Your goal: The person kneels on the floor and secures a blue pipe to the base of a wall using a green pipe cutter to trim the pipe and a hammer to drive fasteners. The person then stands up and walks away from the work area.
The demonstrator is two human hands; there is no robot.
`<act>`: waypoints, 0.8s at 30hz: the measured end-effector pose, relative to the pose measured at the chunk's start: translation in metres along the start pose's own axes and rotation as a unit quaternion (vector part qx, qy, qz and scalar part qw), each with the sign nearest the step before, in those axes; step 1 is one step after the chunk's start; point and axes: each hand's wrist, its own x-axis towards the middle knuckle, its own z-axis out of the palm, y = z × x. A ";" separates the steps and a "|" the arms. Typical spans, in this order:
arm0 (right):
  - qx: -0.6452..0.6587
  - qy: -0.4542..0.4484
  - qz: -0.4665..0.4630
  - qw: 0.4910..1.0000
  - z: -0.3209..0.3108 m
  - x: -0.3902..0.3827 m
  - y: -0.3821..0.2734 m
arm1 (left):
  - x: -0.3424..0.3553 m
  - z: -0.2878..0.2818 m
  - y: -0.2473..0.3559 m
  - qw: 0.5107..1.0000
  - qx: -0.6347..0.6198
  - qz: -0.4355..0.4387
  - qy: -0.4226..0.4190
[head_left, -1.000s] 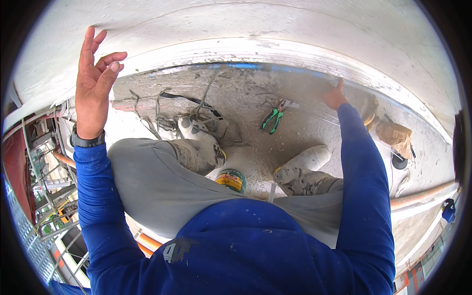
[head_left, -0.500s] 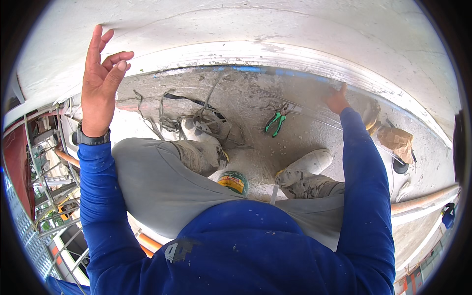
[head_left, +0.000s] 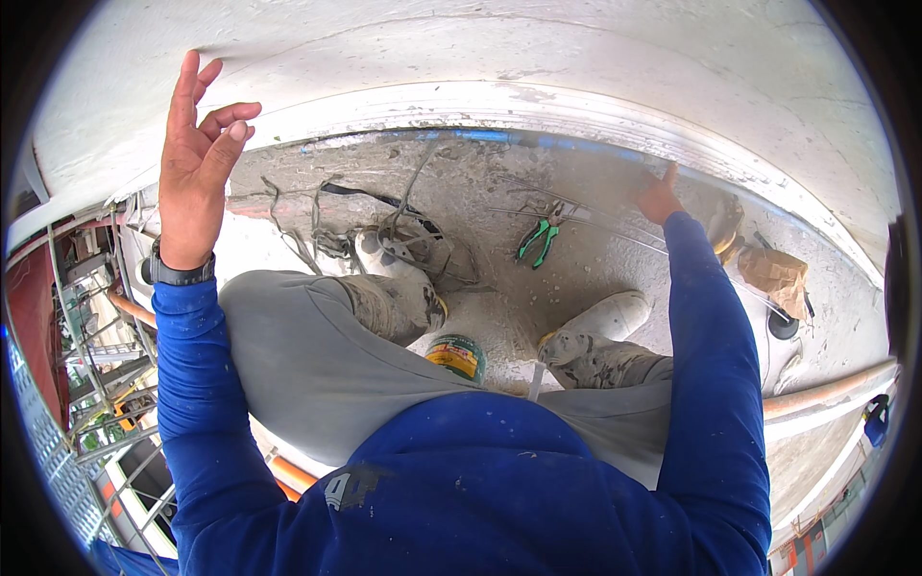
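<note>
My left hand point(head_left: 195, 158) is raised at the left, palm turned inward and fingers apart. Its longest raised finger meets the pale wall point(head_left: 403, 48), and nothing is in the hand. Low at the right, my right hand point(head_left: 659, 199) reaches toward the wall's foot beside a blue strip point(head_left: 615, 151). One finger is stretched out there; a hazy blur hides part of the hand, and no held thing shows. Green-handled pliers point(head_left: 540, 240) lie on the dusty floor point(head_left: 499, 274) between the hands, next to thin metal rods point(head_left: 586, 217).
Loose straps point(head_left: 317, 226) lie by my left boot point(head_left: 389, 259). A green and yellow container point(head_left: 456, 356) stands between my legs, left of my right boot point(head_left: 615, 314). Brown paper point(head_left: 774, 278) and a black round piece point(head_left: 783, 324) lie at the right. Metal scaffolding point(head_left: 91, 365) rises at the left.
</note>
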 end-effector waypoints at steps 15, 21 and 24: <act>-0.006 -0.002 0.016 1.000 -0.006 -0.001 -0.005 | 0.001 0.000 -0.001 1.000 -0.004 0.005 -0.004; -0.004 -0.011 0.011 1.000 -0.010 -0.003 -0.004 | 0.000 0.000 0.001 1.000 -0.010 0.001 -0.004; -0.002 -0.026 0.012 1.000 -0.013 -0.003 -0.004 | 0.000 0.002 0.003 1.000 -0.029 -0.007 -0.002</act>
